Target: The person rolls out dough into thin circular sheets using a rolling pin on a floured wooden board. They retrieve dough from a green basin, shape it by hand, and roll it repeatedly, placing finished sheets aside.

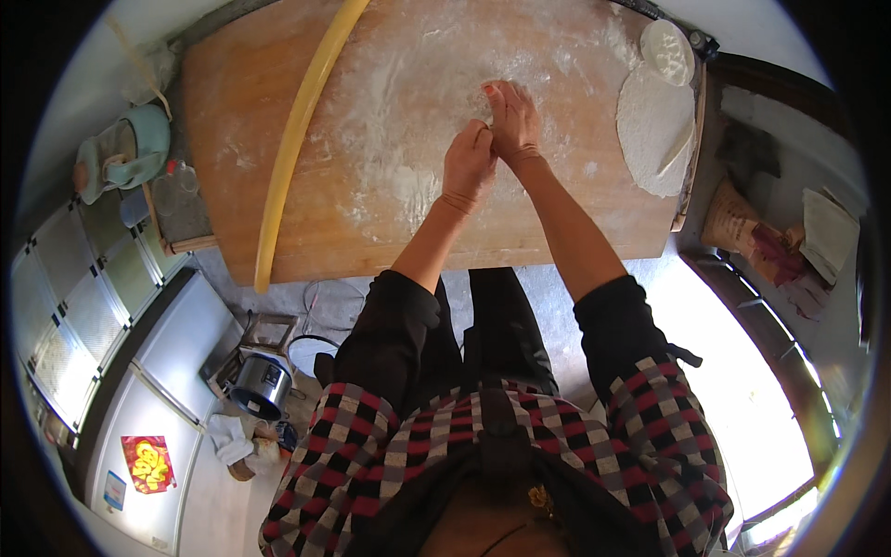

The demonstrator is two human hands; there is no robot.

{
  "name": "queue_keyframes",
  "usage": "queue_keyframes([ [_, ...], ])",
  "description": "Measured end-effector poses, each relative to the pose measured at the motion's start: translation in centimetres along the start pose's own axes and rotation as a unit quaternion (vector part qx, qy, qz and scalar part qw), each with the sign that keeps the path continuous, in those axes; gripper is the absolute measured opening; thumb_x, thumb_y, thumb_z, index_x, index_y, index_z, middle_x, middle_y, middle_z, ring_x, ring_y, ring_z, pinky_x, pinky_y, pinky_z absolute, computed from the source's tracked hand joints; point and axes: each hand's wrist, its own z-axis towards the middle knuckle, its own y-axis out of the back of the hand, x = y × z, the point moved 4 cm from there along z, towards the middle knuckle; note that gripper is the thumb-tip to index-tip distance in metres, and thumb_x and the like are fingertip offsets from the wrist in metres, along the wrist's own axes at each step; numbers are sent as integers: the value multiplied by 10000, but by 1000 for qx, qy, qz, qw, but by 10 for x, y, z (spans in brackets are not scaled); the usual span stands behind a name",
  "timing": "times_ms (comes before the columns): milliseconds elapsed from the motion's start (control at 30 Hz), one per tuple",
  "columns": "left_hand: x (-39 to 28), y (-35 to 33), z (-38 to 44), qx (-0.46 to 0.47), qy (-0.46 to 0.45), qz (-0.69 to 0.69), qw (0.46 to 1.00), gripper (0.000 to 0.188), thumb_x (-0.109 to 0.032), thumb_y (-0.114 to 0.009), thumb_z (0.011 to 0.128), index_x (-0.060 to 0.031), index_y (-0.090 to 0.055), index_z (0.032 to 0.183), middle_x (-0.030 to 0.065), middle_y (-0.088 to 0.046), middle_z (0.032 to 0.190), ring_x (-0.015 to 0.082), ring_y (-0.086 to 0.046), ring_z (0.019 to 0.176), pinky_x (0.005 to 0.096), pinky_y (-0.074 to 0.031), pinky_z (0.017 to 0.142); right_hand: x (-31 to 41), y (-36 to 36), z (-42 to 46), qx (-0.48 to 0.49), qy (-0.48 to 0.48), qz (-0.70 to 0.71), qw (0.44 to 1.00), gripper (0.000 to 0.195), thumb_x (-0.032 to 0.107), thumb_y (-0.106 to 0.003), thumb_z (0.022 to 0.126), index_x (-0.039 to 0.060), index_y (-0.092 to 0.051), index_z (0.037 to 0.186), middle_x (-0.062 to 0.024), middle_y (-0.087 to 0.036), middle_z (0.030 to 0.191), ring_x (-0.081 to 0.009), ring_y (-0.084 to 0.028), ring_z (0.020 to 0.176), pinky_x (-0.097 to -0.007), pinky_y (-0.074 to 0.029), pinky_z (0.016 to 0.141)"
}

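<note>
My left hand (470, 161) is curled, its fingers against the heel of my right hand (514, 120). The right hand points away from me over the wooden board (278, 230), fingers bent and close together. Whether anything lies between the two hands is hidden. Flour (390, 167) is smeared over the board around them. Left of my hands a long yellow rolling pin (299, 139) lies across the board, its near end past the front edge. At the right side rests a flat sheet of dough (647, 132), and a white bowl with flour (667, 52) overlaps its far end.
A light-green appliance (150, 143) stands beyond the board's left side, near clear glass or plastic containers (174, 182). A printed sack (731, 219) is at the right. Low on the left are a white refrigerator (188, 334) and a metal pot-like appliance (261, 386).
</note>
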Motion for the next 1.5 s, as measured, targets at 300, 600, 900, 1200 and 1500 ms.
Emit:
queue_keyframes([
  [300, 20, -9, 24, -83, 178, -198, 960, 337, -10, -717, 764, -13, -580, 1072, 79, -569, 978, 203, -603, 825, 282, -517, 702, -18, -7, 54, -98, 4, -48, 994, 172, 211, -528, 928, 57, -603, 946, -139, -640, 966, -346, -585, 929, -439, -456, 823],
  [600, 10, 11, 6, 6, 67, -64, 996, 258, 21, -709, 728, 3, -603, 963, 61, -548, 914, 183, -561, 741, 271, -505, 676, 9, -16, -2, 67, 39, -41, 996, 365, 424, -504, 919, 82, -627, 939, -109, -649, 971, -345, -580, 937, -439, -468, 808],
  [900, 27, -9, 24, -91, 156, -54, 982, 343, 40, -654, 718, -13, -603, 1053, 88, -551, 952, 202, -570, 755, 311, -499, 665, -4, -20, 47, -86, 65, -91, 990, 227, 273, -526, 935, 72, -630, 924, -99, -655, 890, -316, -619, 874, -401, -482, 761],
  [1200, -6, 13, -1, -30, -11, -24, 999, 353, 87, -622, 671, -20, -590, 1006, 108, -552, 1019, 309, -603, 821, 374, -529, 680, -4, -5, -14, 19, 52, 43, 998, 259, 307, -486, 929, 89, -625, 943, -124, -648, 880, -347, -601, 815, -424, -465, 748],
  [1500, 20, -2, 15, -80, 209, -137, 965, 433, 10, -707, 766, -18, -580, 1179, 83, -547, 1042, 192, -593, 843, 272, -534, 723, -5, -16, 54, -67, 72, 0, 995, 161, 210, -588, 901, 60, -596, 960, -144, -613, 967, -362, -580, 882, -450, -455, 766],
])
